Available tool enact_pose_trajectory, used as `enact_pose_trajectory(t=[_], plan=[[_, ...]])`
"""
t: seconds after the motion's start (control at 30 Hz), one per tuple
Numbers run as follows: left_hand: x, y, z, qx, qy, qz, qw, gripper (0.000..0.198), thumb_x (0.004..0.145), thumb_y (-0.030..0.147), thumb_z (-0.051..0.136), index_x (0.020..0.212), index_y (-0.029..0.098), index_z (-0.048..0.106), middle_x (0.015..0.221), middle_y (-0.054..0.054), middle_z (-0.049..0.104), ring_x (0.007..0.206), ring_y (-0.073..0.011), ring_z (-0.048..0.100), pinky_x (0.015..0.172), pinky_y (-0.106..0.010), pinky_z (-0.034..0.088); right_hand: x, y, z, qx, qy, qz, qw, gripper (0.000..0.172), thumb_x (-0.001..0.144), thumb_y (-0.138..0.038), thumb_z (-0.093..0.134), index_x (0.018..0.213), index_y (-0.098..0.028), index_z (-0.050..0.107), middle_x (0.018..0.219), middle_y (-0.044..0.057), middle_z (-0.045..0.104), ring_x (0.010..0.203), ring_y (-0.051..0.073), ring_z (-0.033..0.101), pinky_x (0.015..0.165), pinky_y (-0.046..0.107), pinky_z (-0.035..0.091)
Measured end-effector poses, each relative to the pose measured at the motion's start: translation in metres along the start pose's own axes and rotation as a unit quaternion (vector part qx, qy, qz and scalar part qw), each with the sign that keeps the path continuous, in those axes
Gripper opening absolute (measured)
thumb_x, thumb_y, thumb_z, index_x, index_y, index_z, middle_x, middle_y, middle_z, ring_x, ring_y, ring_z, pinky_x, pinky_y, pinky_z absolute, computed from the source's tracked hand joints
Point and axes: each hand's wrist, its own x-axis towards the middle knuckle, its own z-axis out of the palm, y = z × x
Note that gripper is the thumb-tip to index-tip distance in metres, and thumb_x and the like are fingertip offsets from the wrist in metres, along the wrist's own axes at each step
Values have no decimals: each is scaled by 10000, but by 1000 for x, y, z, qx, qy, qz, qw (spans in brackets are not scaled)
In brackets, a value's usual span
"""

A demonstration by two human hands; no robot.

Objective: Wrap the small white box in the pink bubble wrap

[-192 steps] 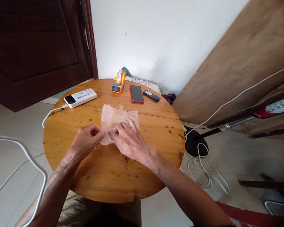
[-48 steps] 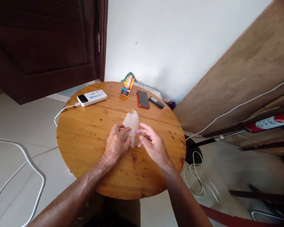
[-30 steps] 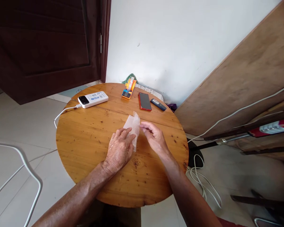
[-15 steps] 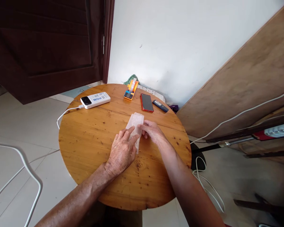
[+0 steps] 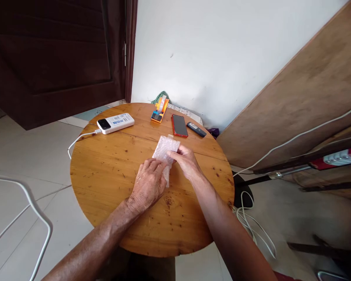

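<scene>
A piece of clear bubble wrap, folded flat, lies near the middle of the round wooden table. My right hand pinches its right edge, thumb on top and fingers underneath. On the lower left side, my left hand grips the wrap with bent fingers close together, which cover part of it. A small tan strip shows at the wrap's far end. Whether anything is inside the wrap, I cannot tell.
Toward the back stand an orange tape dispenser, a red-edged phone and a dark handheld device. A white power bank with a cable lies at the back left. White wall behind; a dark door at left.
The wrap's upper part has widened and turned, its right corner lifted by my right hand. My left hand's fingers, spread on the wrap before, are drawn in and bent at its lower left.
</scene>
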Motion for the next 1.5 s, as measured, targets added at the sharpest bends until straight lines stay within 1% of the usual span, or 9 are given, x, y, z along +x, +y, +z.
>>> enact_pose_trajectory(t=[0.3,0.5,0.67,0.87,1.07,1.2,1.37,1.43,1.5], plan=[[-2,1,-4,1,48,-115,992,308,769,172,616,1075,140,612,1069,-137,599,1012,-310,552,920,-487,491,-49,-13,2,-148,-14,-138,979,69,781,-224,589,824,-198,636,770,-10,651,707,153,587,678,264,465],[0,-8,-3,-112,42,-142,983,663,693,151,692,1326,172,497,1366,-165,474,1249,-324,495,1042,-497,447,-76,-7,2,-221,-27,-224,949,174,852,-114,523,914,-218,648,987,37,731,934,196,680,861,325,512],[0,-11,-8,-146,-28,-134,980,238,742,163,702,970,211,653,1380,-127,507,1280,-318,504,1026,-501,446,-88,6,-2,-280,-38,-308,908,238,874,-98,515,1021,-243,632,1146,72,723,1111,232,662,962,405,499],[0,-14,-13,-161,-62,-95,980,142,765,180,648,900,218,626,1128,-88,662,1154,-285,597,998,-486,462,-98,23,2,-328,-20,-342,880,346,834,-119,602,1157,-239,571,1314,124,629,1272,277,567,1041,472,474],[1,-18,-28,-182,-138,-77,971,270,744,192,632,1012,230,622,1264,-90,612,1311,-299,509,1076,-474,437,-92,33,1,-372,-26,-344,862,399,810,-48,562,1167,-224,551,1388,160,554,1291,280,540,1044,464,481],[4,-17,-38,-214,-194,-103,952,471,694,137,595,1158,221,603,1437,-111,497,1377,-312,439,1109,-490,412,-81,27,-3,-326,-45,-325,887,376,784,-41,553,1100,-245,580,1293,113,613,1232,250,578,1024,422,483],[10,-13,-39,-285,-161,-162,931,623,645,146,588,1267,177,559,1366,-130,576,1280,-300,535,1097,-477,425,-61,10,-11,-195,-87,-121,970,179,839,-267,639,1010,-215,622,1015,54,702,902,206,668,788,331,534],[13,-13,-38,-332,-166,-202,906,575,684,200,596,1256,154,561,1219,-119,668,1125,-274,633,1014,-454,490,-56,5,-14,-140,-134,-38,980,230,879,-366,612,1031,-194,636,908,36,705,772,173,652,681,285,519],[15,-14,-38,-376,-178,-225,881,572,701,239,610,1262,145,554,1134,-101,708,1000,-242,679,924,-414,537,-53,2,-16,-118,-154,-17,981,267,904,-388,581,1064,-184,646,905,35,711,751,163,642,668,276,513]])
